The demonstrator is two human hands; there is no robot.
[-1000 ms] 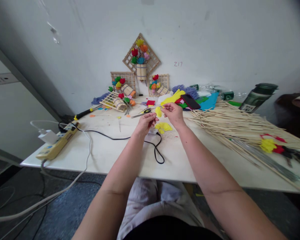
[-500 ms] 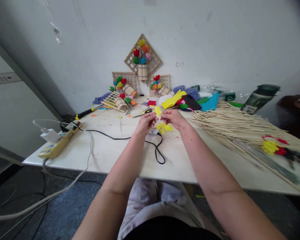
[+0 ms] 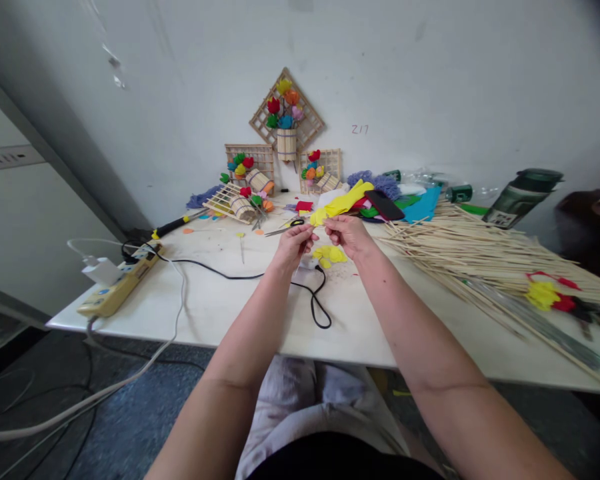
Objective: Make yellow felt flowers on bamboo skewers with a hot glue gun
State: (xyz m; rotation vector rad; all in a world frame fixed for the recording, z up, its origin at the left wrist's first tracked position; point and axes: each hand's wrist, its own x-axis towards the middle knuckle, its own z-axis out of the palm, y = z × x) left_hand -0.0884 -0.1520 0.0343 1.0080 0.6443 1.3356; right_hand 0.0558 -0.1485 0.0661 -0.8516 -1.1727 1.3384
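Note:
My left hand [image 3: 296,245] is closed in a pinch over the middle of the table, and a thin pale stem shows faintly below its fingers. A yellow felt-like flower piece [image 3: 318,217] sits just above and between my two hands. My right hand [image 3: 347,235] pinches the right side of this piece, with thumb and index finger together. Several loose yellow petals [image 3: 330,254] lie on the table below my right hand. Scissors [image 3: 283,229] with black handles lie just behind my left hand. The fingers hide part of the flower's base.
Bundled wooden sticks [image 3: 485,257] cover the right side. Behind them stand a dark bottle [image 3: 523,198] and coloured cloth [image 3: 423,204]. Lattice frames with felt flowers [image 3: 286,120] rest at the wall. A power strip [image 3: 113,290] and black cable [image 3: 220,272] lie left.
My right hand has tilted and shifted slightly right and up against the yellow piece, which now sits a little higher. My left hand stays nearly in place.

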